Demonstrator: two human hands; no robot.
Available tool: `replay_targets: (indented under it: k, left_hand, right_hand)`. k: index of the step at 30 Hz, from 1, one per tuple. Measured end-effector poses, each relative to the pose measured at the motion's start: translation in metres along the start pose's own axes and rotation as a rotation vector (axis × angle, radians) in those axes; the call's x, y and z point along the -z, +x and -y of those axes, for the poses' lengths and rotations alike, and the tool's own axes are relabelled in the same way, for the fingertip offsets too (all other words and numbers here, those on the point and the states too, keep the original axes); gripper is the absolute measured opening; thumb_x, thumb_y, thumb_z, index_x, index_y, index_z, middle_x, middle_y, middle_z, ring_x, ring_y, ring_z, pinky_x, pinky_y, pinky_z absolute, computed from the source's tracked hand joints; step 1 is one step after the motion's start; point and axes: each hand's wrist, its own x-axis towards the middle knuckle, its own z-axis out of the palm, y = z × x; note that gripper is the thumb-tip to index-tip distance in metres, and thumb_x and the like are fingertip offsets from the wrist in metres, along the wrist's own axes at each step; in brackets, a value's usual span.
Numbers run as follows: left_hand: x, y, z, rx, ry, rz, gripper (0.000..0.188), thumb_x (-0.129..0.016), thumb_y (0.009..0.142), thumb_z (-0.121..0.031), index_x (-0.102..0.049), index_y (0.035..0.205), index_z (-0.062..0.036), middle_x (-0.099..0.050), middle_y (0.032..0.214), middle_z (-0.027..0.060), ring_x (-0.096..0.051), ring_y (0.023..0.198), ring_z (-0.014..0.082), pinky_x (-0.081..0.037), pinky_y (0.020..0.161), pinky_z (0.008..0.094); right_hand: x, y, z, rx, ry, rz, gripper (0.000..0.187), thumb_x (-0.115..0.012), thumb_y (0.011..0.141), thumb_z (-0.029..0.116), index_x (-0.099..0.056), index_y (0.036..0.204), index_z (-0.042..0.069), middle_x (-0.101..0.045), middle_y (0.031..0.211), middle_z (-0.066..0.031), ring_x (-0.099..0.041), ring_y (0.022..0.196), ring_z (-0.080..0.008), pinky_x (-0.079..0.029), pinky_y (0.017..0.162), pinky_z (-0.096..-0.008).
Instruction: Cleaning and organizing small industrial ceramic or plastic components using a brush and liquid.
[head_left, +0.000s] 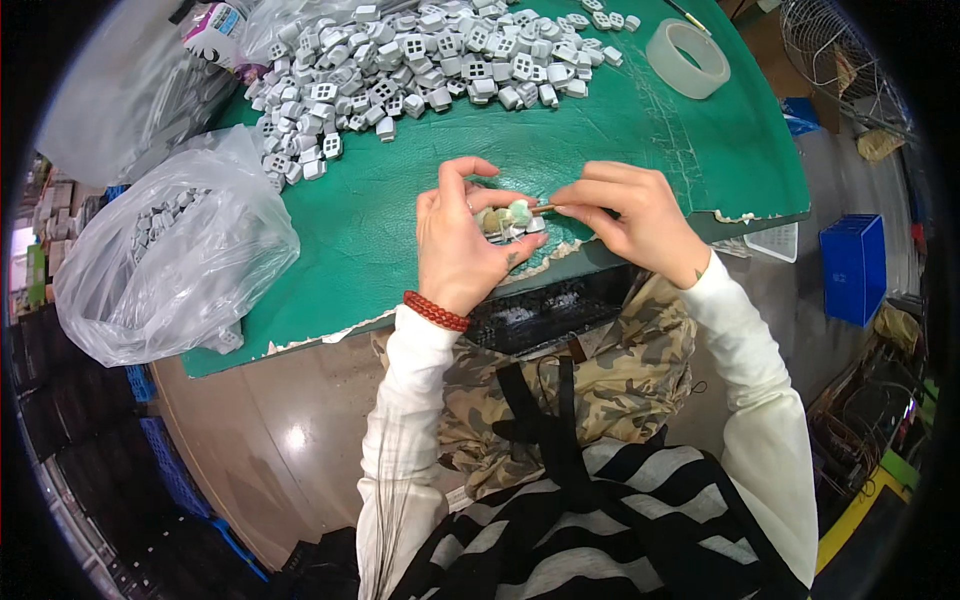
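Near the front edge of the green table, my left hand (450,245) curls its fingers and thumb around a small cluster of light-grey plastic pieces (508,236). My right hand (635,212) pinches a thin brown stick (543,208) between thumb and fingers, pointing left toward the cluster. At the stick's far end sits a soft-looking pale-green and yellowish lump (505,217), between the two hands. Whether the lump is fixed to the stick or rests on the pieces I cannot tell. My fingers partly hide the pieces.
A large heap of grey plastic pieces (440,60) lies at the back of the green table (350,230). A clear plastic bag (190,270) with more pieces stands left. A tape roll (688,60) lies at the back right. A blue crate (853,268) is beyond the table's right side.
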Motion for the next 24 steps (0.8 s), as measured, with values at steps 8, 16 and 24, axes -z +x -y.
replay_targets:
  k: [8, 16, 24]
  left_hand:
    - [-0.001, 0.001, -0.006, 0.025, -0.025, 0.005, 0.073, -0.091, 0.061, -0.016, -0.044, 0.115, -0.0046, -0.075, 0.092, 0.0002, -0.058, 0.095, 0.0221, -0.04, 0.093, 0.0364]
    - [0.008, 0.002, -0.009, -0.181, -0.111, -0.045, 0.113, -0.096, 0.053, -0.026, -0.031, 0.143, -0.0012, -0.068, 0.118, 0.0091, -0.056, 0.111, 0.0256, -0.037, 0.102, 0.0392]
    - [0.051, -0.034, 0.009, -0.13, 0.259, -0.148, 0.09, -0.094, 0.053, -0.021, -0.055, 0.133, -0.0084, -0.063, 0.127, 0.0093, -0.053, 0.092, 0.0217, -0.044, 0.092, 0.0348]
  right_hand:
    - [0.018, -0.013, -0.005, -0.006, -0.051, 0.023, 0.011, -0.072, 0.081, 0.012, -0.071, 0.092, 0.009, -0.058, 0.074, -0.0066, -0.06, 0.065, -0.027, -0.047, 0.055, -0.0376]
    - [0.051, -0.051, -0.013, -0.542, 0.364, -0.023, 0.013, -0.066, 0.09, 0.004, -0.07, 0.101, 0.001, -0.062, 0.078, -0.0012, -0.05, 0.065, -0.0073, -0.036, 0.054, -0.023]
    - [0.027, -0.042, 0.004, -0.276, 0.171, -0.005, 0.014, -0.069, 0.084, 0.0, -0.072, 0.098, 0.002, -0.061, 0.077, -0.007, -0.055, 0.066, -0.0165, -0.042, 0.057, -0.0283]
